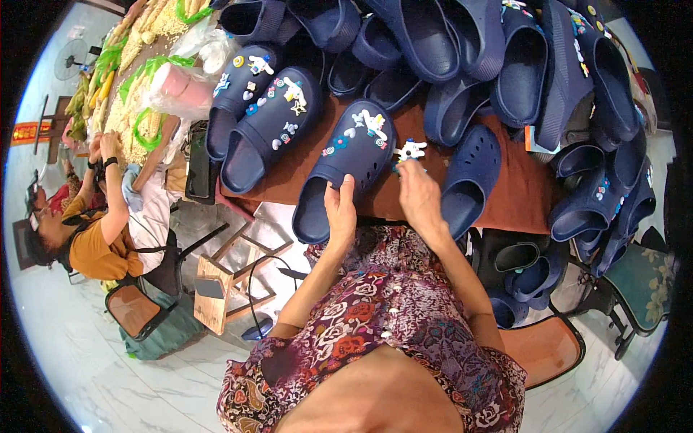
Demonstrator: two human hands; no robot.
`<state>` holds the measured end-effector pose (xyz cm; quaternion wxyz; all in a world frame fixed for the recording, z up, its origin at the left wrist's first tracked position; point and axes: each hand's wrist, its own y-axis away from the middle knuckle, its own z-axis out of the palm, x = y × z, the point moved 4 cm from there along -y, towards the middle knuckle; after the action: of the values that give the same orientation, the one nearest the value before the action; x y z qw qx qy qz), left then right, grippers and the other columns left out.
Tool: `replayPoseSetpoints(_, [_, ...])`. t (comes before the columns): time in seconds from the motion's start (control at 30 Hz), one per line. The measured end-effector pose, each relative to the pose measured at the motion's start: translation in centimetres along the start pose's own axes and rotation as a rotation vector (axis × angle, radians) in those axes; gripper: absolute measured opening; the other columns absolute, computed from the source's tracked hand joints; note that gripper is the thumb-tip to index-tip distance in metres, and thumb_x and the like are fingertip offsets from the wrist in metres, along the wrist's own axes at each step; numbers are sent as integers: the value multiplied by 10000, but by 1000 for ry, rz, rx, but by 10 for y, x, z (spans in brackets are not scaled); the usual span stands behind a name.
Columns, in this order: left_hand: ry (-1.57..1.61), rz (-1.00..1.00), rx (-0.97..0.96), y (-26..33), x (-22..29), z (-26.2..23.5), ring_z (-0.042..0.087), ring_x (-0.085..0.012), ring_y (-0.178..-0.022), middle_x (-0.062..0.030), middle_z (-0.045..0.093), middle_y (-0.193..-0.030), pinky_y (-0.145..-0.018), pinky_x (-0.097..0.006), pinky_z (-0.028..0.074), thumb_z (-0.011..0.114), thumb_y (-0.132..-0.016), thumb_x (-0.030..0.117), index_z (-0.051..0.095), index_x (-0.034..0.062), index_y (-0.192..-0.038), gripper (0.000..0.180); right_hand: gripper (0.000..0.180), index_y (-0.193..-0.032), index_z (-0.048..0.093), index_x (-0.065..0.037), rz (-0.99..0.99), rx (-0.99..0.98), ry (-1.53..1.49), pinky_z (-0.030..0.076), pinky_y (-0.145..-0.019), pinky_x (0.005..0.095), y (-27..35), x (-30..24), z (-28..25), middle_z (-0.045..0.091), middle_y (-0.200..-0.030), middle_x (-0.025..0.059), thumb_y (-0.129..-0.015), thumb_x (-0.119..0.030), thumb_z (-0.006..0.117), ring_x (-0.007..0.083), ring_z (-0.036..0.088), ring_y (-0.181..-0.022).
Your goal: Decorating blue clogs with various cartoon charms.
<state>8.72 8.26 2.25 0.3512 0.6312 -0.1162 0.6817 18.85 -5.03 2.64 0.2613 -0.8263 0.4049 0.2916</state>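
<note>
My left hand (341,209) grips a navy clog (345,157) by its opening, thumb on the upper and fingers out of sight beneath. White, pink and blue charms dot the front of that clog, and bare vent holes run along its right side. Just right of it, my right hand (421,193) is closed in a pinch at the lower edge of a white figure-shaped shoe charm (411,149); small blue-green bits show by the fingertips. A navy clog without charms (471,173) lies beside my right hand. Left of my hands rest two decorated clogs (271,130).
Many navy clogs (419,43) crowd the far side of the brown-covered table (520,195); more pile up at right (599,187). A black phone (198,162) sits at the left edge. Beyond, a person in orange (101,245) works by corn cobs. A wooden stool (216,289) stands below.
</note>
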Motion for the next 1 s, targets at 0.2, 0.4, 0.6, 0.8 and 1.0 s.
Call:
replayPoseSetpoints(0.2, [303, -328, -166, -28, 1, -4, 586, -202, -1052, -112, 599, -1194, -974, -331, 419, 619, -876, 330, 507, -42, -1234, 528, 137, -1002, 478, 19, 37, -102, 297, 492, -704, 488, -9, 10, -12, 532, -938, 220, -866, 5, 493, 410, 595, -846])
replayPoseSetpoints(0.4, [525, -493, -147, -46, 5, -9, 615, -312, -1058, -157, 625, -1177, -959, -458, 476, 600, -849, 249, 550, -25, -1184, 436, 135, -993, 467, 23, 67, -36, 272, 489, -694, 494, -12, 4, -14, 504, -975, 224, -886, -37, 524, 414, 588, -839])
replayPoseSetpoints(0.6, [651, -492, -229, -49, 0, -1, 615, -339, -1048, -180, 621, -1173, -968, -456, 475, 569, -812, 179, 544, -32, -1197, 439, 263, -940, 483, -10, 64, 2, -15, 474, -664, 495, -27, -13, -13, 542, -884, 192, -943, -255, 578, 422, 590, -769])
replayPoseSetpoints(0.8, [579, -397, -231, -34, -2, 4, 602, -340, -1070, -186, 615, -1175, -982, -444, 467, 521, -769, 135, 523, -50, -1204, 473, 469, -900, 479, -17, 150, -49, 12, 466, -644, 500, -39, -10, 10, 574, -823, 192, -911, -476, 575, 417, 605, -754])
replayPoseSetpoints(1.0, [576, -397, -212, -8, -4, -4, 611, -308, -1059, -171, 628, -1155, -978, -425, 463, 524, -717, 105, 543, -52, -1180, 489, 404, -921, 458, -6, 185, -83, 23, 475, -628, 501, -23, -16, 14, 591, -823, 228, -957, -404, 516, 418, 613, -727])
